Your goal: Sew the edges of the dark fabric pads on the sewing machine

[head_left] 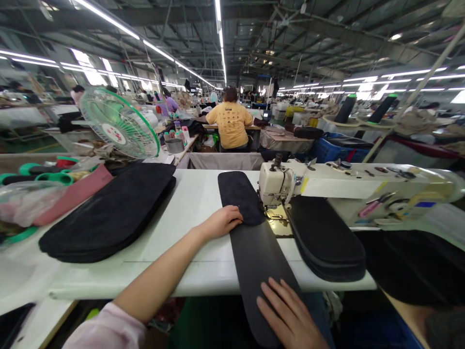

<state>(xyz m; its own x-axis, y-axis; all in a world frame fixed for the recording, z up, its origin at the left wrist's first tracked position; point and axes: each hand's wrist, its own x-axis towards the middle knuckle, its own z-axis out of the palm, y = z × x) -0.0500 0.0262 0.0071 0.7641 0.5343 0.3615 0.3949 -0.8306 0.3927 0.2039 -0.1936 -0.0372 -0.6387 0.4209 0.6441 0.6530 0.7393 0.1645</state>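
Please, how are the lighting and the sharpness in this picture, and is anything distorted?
Head view: ceiling tubes and windows look blown out; head view: the dark strip under the right hand shows faint sheen, while the space below the table is very dark; head view: edges look stretched, and far workstations are soft.

One strip [256, 257], two upright cones [345, 110]
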